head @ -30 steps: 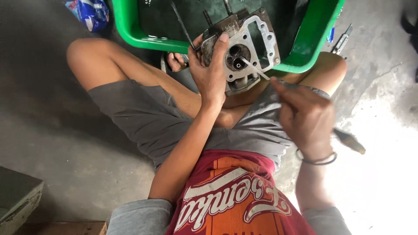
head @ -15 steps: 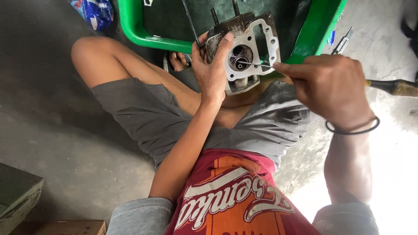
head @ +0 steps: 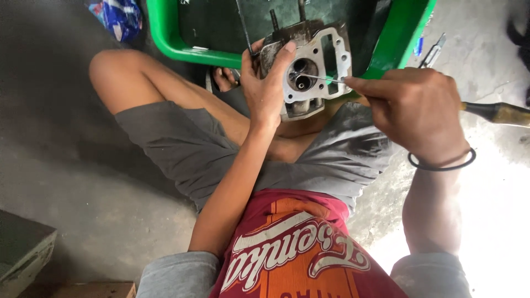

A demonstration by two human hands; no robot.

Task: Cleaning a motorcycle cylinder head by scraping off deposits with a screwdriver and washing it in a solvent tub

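Upper left of the frame: one crumpled blue bag [head: 118, 16] on the floor, well apart from the work. Lower left corner: one dark box [head: 22, 251], and just beside it a strip of a brown thing, too little shown to name

Top centre: one green tub [head: 176, 47] with a dark inside, rim just behind the work. Left hand [head: 265, 91] wrapped round the left side of one grey metal engine head [head: 312, 69], thumb laid up its face, other fingers curled behind and out of sight. Head held upright against the tub rim, above the lap, gasket face toward the camera. Counted on that face: one round chamber with two valves, several slots around it, two studs sticking up on top

Right of centre: right hand [head: 417, 113], fingers pressed together and pinching the thin shaft of one screwdriver [head: 497, 113]; tip inside the chamber by the valves, yellowish handle poking out to the right edge. One black band [head: 441, 163] on that wrist

Probably best done so: head braced hard against the rim, grip kept close to the tip, strokes short and flat, no digging into the valve seats or gasket face

Upper right: one metal tool [head: 433, 52] on the floor beside the tub
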